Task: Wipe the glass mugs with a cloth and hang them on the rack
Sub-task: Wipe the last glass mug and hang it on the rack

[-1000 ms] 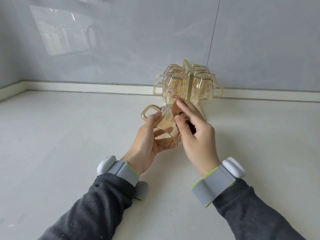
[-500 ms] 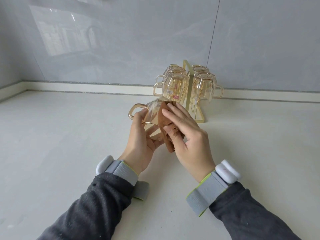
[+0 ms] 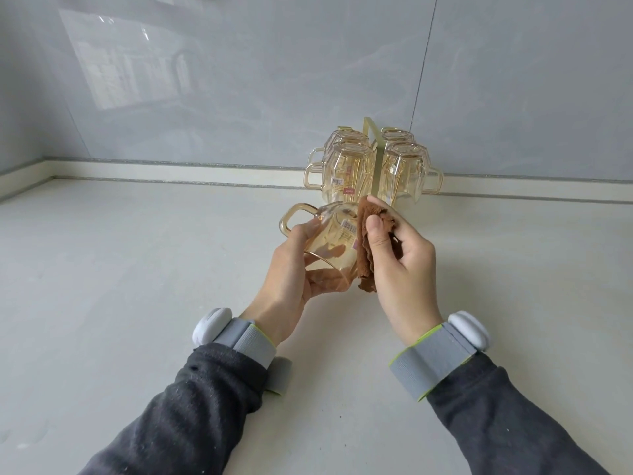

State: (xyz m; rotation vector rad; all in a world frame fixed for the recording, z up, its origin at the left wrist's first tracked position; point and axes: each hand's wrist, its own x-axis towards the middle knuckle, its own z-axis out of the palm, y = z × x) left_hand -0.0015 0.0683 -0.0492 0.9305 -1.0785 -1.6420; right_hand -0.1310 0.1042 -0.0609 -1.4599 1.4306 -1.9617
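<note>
**Mug held over the bench, cloth against its side**

Nearest, two dark sleeves [image 3: 191,399] with grey wrist bands [image 3: 250,339] reach in from the near edge of the bench [image 3: 120,286]. The left hand [image 3: 291,279] is wrapped around a mug [image 3: 329,245], thumb on the side by the handle, fingers under the rim; the mug is tilted with its mouth toward the person and its handle pointing left, held clear of the bench. The right hand [image 3: 400,265] is closed on a brown cloth [image 3: 368,245], thumb on top, pressing it against the mug's right side. Past the hands, near the far edge by the wall [image 3: 239,80], stands the rack [image 3: 370,159] with four mugs [image 3: 349,169] hung mouth down, two on each side of its upright, handles pointing outward
</note>
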